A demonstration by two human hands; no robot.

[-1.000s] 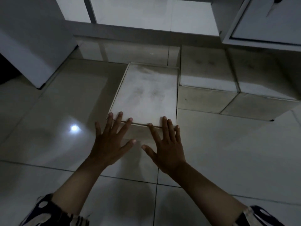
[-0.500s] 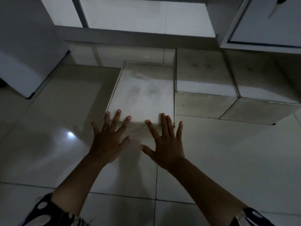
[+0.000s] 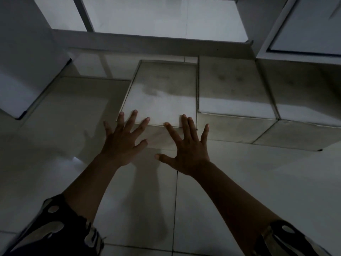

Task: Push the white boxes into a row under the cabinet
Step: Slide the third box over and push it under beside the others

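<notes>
Three white boxes stand side by side on the tiled floor. The left white box (image 3: 162,91) juts slightly nearer to me than the middle box (image 3: 232,85) and the right box (image 3: 302,97), whose far ends lie under the cabinet (image 3: 304,26). My left hand (image 3: 123,143) and my right hand (image 3: 186,148) are spread flat against the near face of the left box, fingertips reaching over its top edge. Neither hand holds anything.
A pale panel or cabinet side (image 3: 27,58) stands on the floor at the left. A low ledge below a bright window (image 3: 151,41) runs behind the boxes. Glossy floor tiles (image 3: 258,182) stretch in front and to the left of the boxes.
The left box has slid away from me, toward the wall, with both hands following it. Its near face now lies closer to the line of the other two boxes.
</notes>
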